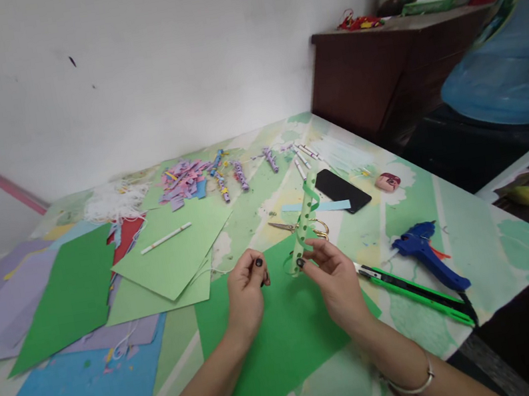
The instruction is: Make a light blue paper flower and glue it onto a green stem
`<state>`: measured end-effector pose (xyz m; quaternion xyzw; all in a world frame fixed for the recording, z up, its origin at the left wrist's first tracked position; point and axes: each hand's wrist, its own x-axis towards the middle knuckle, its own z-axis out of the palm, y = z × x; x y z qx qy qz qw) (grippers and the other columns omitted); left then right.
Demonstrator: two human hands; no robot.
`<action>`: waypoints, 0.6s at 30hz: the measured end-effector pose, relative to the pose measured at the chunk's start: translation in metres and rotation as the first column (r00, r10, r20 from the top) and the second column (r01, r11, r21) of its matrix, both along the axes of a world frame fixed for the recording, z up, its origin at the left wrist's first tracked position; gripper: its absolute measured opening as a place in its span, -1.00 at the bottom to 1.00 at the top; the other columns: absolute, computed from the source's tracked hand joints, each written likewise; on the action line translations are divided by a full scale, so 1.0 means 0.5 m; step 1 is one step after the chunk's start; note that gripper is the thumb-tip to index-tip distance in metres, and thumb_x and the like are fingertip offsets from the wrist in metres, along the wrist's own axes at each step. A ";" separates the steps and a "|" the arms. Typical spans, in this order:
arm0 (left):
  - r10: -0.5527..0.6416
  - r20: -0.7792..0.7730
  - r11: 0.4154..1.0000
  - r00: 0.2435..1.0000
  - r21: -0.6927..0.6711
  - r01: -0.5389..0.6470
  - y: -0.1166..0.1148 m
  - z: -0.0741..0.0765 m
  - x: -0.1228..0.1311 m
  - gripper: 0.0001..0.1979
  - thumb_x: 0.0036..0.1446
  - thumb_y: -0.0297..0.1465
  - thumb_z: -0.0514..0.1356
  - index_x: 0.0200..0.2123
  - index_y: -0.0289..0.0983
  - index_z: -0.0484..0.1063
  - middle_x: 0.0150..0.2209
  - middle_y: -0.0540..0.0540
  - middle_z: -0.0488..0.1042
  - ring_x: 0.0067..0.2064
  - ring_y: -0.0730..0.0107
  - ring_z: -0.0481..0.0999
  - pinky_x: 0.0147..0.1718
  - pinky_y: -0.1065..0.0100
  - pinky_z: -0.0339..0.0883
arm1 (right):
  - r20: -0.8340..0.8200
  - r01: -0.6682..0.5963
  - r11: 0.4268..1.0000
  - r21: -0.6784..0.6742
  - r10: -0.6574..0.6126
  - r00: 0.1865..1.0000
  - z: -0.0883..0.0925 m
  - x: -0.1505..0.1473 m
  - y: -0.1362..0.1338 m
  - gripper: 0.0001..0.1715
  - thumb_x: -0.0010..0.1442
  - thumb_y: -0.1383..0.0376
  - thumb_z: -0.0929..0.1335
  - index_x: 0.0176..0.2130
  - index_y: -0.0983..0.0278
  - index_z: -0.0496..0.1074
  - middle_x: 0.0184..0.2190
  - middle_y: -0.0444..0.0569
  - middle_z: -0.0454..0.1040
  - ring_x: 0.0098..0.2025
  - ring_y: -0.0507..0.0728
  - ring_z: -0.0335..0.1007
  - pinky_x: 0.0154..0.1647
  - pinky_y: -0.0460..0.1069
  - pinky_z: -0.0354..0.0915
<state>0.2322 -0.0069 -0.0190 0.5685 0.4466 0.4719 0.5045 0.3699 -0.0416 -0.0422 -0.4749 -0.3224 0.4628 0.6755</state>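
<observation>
My right hand [334, 275] pinches the lower end of a light green dotted paper stick [303, 225] wrapped with a green paper strip, holding it upright and tilted. My left hand [246, 289] is curled closed just left of it, fingers pressed together on something small I cannot make out. Both hands hover over a dark green paper sheet [279, 344] on the table. Scissors [300, 227] lie just behind the stick.
A green box cutter [415, 291] and a blue glue gun [428, 251] lie right of my hand. A black phone [341, 189] lies farther back. Green, blue and purple sheets [83, 296] cover the left side. Paper scraps and rolled sticks [210, 174] sit near the wall.
</observation>
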 end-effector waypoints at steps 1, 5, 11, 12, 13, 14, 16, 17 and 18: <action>-0.003 0.001 1.000 1.000 0.005 0.003 -0.001 -0.001 0.000 -0.75 0.16 -0.35 0.05 -0.57 -0.25 0.24 -0.63 0.07 0.17 -0.55 0.48 0.18 -0.51 0.43 0.05 | 0.000 -0.001 1.000 0.002 0.001 1.000 0.000 0.000 0.000 -0.71 -0.03 0.34 0.40 -0.22 0.20 0.39 -0.35 -0.11 0.42 -0.25 0.08 0.37 -0.29 -0.04 0.30; 0.017 -0.045 1.000 0.999 0.022 -0.016 -0.002 -0.001 0.005 -0.73 0.17 -0.33 0.05 -0.57 -0.25 0.21 -0.61 0.07 0.17 -0.54 0.49 0.18 -0.50 0.44 0.08 | -0.007 0.000 1.000 0.002 0.000 1.000 0.000 0.000 0.000 -0.71 -0.02 0.35 0.40 -0.22 0.20 0.39 -0.35 -0.11 0.43 -0.26 0.07 0.36 -0.29 -0.05 0.30; -0.068 0.080 0.997 0.994 -0.039 0.071 -0.010 0.011 0.016 -0.82 0.06 -0.37 0.18 -0.24 -0.27 0.30 -0.22 -0.11 0.38 -0.15 0.34 0.41 -0.18 0.35 0.29 | -0.015 -0.032 0.999 0.010 0.032 0.999 0.007 -0.003 -0.002 -0.72 -0.03 0.35 0.41 -0.24 0.21 0.38 -0.36 -0.13 0.42 -0.27 0.05 0.36 -0.24 -0.04 0.32; -0.106 0.079 0.993 0.991 -0.047 0.110 -0.012 0.013 0.017 -0.78 0.05 -0.37 0.18 -0.20 -0.27 0.30 -0.17 -0.14 0.37 -0.11 0.31 0.41 -0.16 0.33 0.30 | -0.010 -0.037 0.999 0.009 0.037 0.999 0.007 -0.003 -0.002 -0.72 -0.03 0.35 0.41 -0.24 0.22 0.38 -0.36 -0.12 0.42 -0.27 0.05 0.36 -0.23 -0.04 0.32; -0.143 0.069 0.988 0.987 -0.055 0.146 -0.014 0.014 0.018 -0.75 0.04 -0.37 0.19 -0.18 -0.27 0.30 -0.15 -0.15 0.38 -0.09 0.30 0.41 -0.15 0.31 0.30 | -0.003 -0.042 0.999 0.006 0.042 0.999 0.007 -0.003 -0.003 -0.72 -0.04 0.35 0.41 -0.24 0.22 0.37 -0.35 -0.11 0.43 -0.26 0.06 0.37 -0.22 -0.03 0.33; -0.172 0.054 0.982 0.984 -0.063 0.175 -0.016 0.015 0.018 -0.74 0.02 -0.38 0.20 -0.18 -0.28 0.31 -0.16 -0.14 0.39 -0.10 0.29 0.41 -0.15 0.31 0.31 | 0.005 -0.046 0.999 0.003 0.046 0.999 0.008 -0.004 -0.003 -0.72 -0.04 0.35 0.41 -0.24 0.23 0.37 -0.33 -0.10 0.43 -0.25 0.06 0.37 -0.22 -0.03 0.33; -0.197 0.028 0.977 0.980 -0.081 0.199 -0.018 0.013 0.019 -0.76 -0.02 -0.42 0.22 -0.22 -0.28 0.34 -0.21 -0.12 0.41 -0.13 0.30 0.43 -0.16 0.31 0.34 | 0.016 -0.049 0.999 -0.005 0.049 0.999 0.007 -0.005 -0.002 -0.72 -0.04 0.34 0.40 -0.24 0.24 0.36 -0.32 -0.08 0.43 -0.24 0.07 0.37 -0.23 -0.03 0.34; -0.195 0.018 0.977 0.981 -0.090 0.195 -0.018 0.011 0.020 -0.78 -0.03 -0.44 0.21 -0.24 -0.29 0.35 -0.23 -0.11 0.42 -0.15 0.31 0.44 -0.18 0.31 0.35 | 0.018 -0.052 0.999 -0.007 0.052 0.998 0.007 -0.006 -0.002 -0.72 -0.04 0.34 0.40 -0.24 0.24 0.36 -0.32 -0.08 0.43 -0.25 0.07 0.38 -0.23 -0.03 0.34; -0.187 0.010 0.978 0.982 -0.095 0.187 -0.018 0.009 0.020 -0.79 -0.03 -0.46 0.20 -0.25 -0.29 0.36 -0.26 -0.10 0.43 -0.17 0.32 0.45 -0.19 0.31 0.37 | 0.019 -0.054 0.998 -0.009 0.054 0.998 0.007 -0.006 -0.002 -0.71 -0.04 0.34 0.40 -0.24 0.24 0.36 -0.32 -0.09 0.43 -0.25 0.07 0.38 -0.24 -0.03 0.34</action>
